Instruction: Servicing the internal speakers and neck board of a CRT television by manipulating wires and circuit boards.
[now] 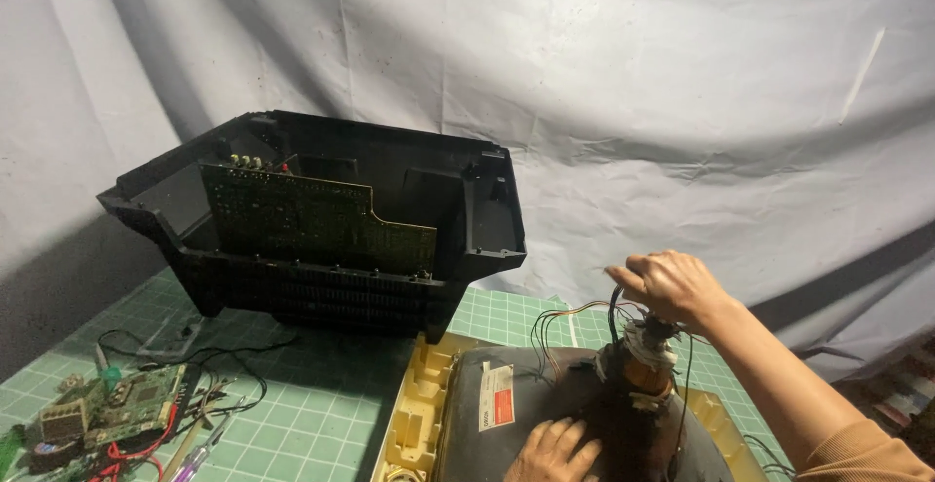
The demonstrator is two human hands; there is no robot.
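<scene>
Hands (672,287) on picture tube (584,414) neck.

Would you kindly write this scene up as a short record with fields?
Setting: green cutting mat, grey cloth backdrop
Left hand: resting flat on the dark picture tube
Right hand: gripping the wires at the top of the tube neck
Under the tube: cream front frame
Behind: black rear housing with a circuit board leaning in it
Far left: small circuit board and loose wires

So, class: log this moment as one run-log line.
left hand: flat on picture tube | right hand: gripping wires above tube neck | black casing: behind, on green mat
</scene>
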